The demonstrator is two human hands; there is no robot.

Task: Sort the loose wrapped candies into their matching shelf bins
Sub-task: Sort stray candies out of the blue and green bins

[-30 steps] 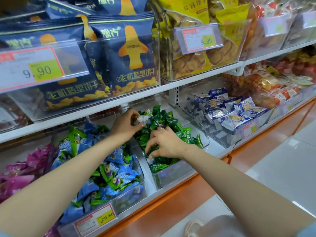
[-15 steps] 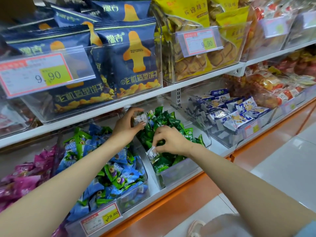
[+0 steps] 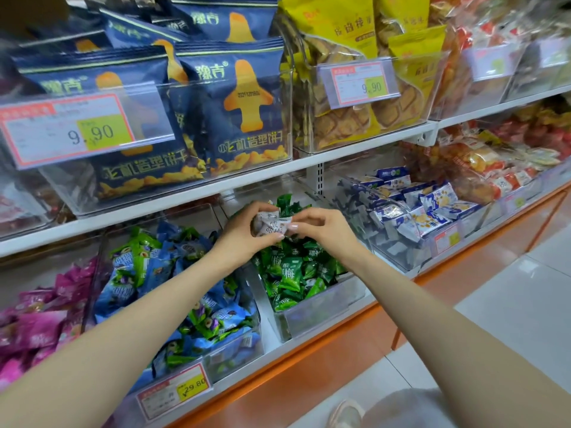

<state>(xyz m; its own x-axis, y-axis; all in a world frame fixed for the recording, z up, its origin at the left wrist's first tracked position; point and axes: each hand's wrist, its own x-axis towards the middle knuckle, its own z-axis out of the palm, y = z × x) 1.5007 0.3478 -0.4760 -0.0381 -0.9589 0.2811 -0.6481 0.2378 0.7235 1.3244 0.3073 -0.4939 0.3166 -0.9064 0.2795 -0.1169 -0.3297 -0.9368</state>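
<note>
Right hand point(image 3: 328, 232) risen from green bin point(image 3: 321, 311) to left hand point(image 3: 243, 233); both grips pinching white candies point(image 3: 272, 225), count hidden.

Shop — price tags point(image 3: 67, 131); stocked shelves point(image 3: 309, 163)

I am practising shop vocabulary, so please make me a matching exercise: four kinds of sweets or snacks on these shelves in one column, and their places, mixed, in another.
1. white candies
2. green candies
3. pink candies
4. yellow bags

A. on the upper shelf
B. at the picture's far left
C. pinched between left hand and right hand
D. in the clear bin below the hands

Pairs: 1-C, 2-D, 3-B, 4-A
</note>
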